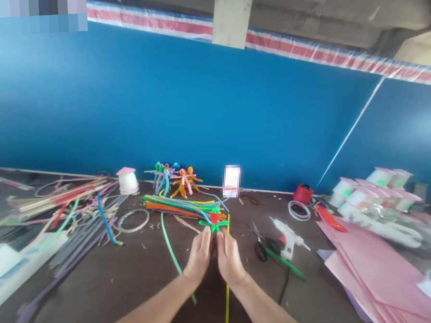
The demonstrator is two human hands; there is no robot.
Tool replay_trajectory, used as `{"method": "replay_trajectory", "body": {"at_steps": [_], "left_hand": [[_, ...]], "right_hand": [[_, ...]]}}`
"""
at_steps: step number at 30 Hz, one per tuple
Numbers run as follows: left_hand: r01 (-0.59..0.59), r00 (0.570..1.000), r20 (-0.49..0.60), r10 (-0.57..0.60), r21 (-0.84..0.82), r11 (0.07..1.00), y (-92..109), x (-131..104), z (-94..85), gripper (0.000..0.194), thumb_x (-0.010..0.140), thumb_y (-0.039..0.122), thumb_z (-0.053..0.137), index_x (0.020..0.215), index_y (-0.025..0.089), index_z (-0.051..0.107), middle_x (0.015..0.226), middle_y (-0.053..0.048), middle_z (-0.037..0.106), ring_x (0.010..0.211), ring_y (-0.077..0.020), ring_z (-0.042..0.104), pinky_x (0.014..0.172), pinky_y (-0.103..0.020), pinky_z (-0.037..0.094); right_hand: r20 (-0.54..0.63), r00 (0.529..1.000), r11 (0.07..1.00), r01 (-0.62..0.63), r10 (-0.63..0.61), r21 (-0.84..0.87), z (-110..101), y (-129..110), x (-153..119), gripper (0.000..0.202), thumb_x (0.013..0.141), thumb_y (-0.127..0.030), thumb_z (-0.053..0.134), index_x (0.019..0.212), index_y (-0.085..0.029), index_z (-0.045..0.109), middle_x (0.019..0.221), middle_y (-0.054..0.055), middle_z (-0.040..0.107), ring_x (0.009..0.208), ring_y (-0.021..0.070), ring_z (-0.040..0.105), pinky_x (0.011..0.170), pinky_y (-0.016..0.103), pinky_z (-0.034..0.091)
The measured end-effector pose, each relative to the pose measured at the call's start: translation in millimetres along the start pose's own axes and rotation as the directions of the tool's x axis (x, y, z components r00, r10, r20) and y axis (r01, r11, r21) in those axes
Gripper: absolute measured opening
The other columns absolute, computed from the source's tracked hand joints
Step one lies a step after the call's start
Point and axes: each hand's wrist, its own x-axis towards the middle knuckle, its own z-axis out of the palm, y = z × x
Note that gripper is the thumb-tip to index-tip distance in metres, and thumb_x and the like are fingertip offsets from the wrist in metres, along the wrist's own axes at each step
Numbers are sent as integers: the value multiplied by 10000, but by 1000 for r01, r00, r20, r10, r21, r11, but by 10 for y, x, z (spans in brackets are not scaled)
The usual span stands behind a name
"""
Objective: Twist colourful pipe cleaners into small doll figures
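A small green figure with a red middle (214, 218) is held between my two hands, over the dark table. My left hand (200, 255) pinches it from the left, fingers closed. From the right, my right hand (229, 257) pinches it too, its fingertips close to the left ones. Just behind the figure lies a bundle of coloured pipe cleaners (178, 208). A yellow strip (227, 308) runs from beside the figure toward the front edge, partly behind my right wrist. To the left lies a pale green pipe cleaner (170, 246).
Scissors (257, 239) and a white glue gun (290, 237) lie right of my hands. Pink sheets (380, 273) and white-pink cups (362, 197) fill the far right. Loose strips (78, 236) spread left. Pipe-cleaner figures (182, 180) stand by the blue wall (198, 109).
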Motion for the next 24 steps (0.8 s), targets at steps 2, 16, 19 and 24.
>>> {"method": "replay_trajectory", "body": {"at_steps": [2, 16, 19, 24], "left_hand": [[14, 1000, -13, -14, -13, 1000, -23, -3, 6, 351, 700, 504, 515, 745, 161, 578, 689, -54, 615, 671, -181, 588, 581, -278, 464], [91, 995, 54, -86, -104, 990, 142, 29, 24, 400, 656, 541, 549, 649, 142, 568, 522, 11, 546, 509, -125, 507, 483, -224, 393], [113, 990, 90, -104, -105, 988, 148, 30, 36, 417, 673, 551, 523, 714, 142, 594, 578, -6, 584, 563, -145, 541, 524, -234, 418], [33, 982, 184, -32, 1, 999, 255, 108, -6, 380, 730, 481, 499, 890, 152, 604, 816, -47, 646, 761, -183, 577, 678, -258, 441]], "right_hand": [[5, 1000, 1000, 1, -1, -5, 3, 7, -6, 254, 885, -308, 304, 700, -188, 431, 581, -22, 457, 499, 106, 422, 491, 215, 319], [0, 1000, 1000, -20, 20, -5, -49, 17, 48, 259, 874, -304, 329, 662, -194, 428, 564, -31, 414, 497, 105, 381, 491, 217, 301], [4, 1000, 1000, -12, 12, 1, -70, 22, 59, 268, 871, -305, 332, 646, -194, 425, 554, -35, 389, 496, 104, 372, 488, 215, 302], [-51, 999, 999, -6, 8, 35, -131, 53, 114, 208, 859, -305, 352, 759, -186, 491, 656, -5, 501, 592, 125, 462, 567, 221, 366]]}}
